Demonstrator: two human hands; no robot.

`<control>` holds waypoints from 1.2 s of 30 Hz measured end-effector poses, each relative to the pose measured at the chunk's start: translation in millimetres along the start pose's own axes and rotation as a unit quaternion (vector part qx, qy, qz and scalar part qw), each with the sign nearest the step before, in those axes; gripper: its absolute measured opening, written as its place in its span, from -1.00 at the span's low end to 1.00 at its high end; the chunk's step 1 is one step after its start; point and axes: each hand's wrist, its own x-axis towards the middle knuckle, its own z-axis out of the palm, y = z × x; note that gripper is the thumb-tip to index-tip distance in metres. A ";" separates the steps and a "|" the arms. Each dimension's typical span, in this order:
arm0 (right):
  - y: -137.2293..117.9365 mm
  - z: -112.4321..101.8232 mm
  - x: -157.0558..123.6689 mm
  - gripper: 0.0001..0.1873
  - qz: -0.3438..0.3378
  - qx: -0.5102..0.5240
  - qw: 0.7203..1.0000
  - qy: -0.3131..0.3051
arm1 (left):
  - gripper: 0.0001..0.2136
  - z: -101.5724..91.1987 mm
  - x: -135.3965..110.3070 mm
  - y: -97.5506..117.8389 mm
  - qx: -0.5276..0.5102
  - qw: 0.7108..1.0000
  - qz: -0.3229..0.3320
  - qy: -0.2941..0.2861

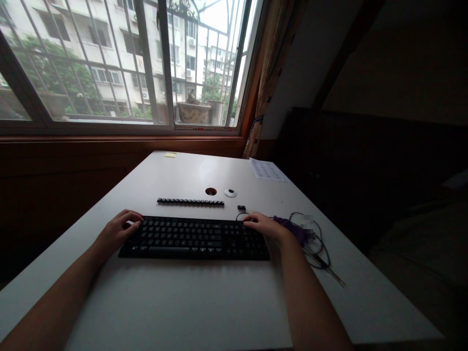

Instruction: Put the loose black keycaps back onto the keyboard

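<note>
A black keyboard [193,238] lies across the middle of a white table [219,302]. My left hand [117,229] rests on the keyboard's left end, fingers curled over its top left corner. My right hand [263,225] rests on the keyboard's right end, fingers stretched onto the top right keys. Behind the keyboard lies a row of loose black keycaps [190,201], lined up side by side. Two more small dark keycaps [242,208] sit just beyond my right fingertips.
A purple tool [292,229] and tangled black cable [316,243] lie right of my right hand. The table has a round hole [211,191] with its white cap [230,193] beside it. A printed sheet [266,170] and a yellow note [170,155] lie near the window.
</note>
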 end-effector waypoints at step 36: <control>8.3 10.0 22.7 -0.70 -0.122 -0.144 0.941 0.280 | -0.69 -0.1 1.5 4.7 -0.019 1.000 -0.004 0.005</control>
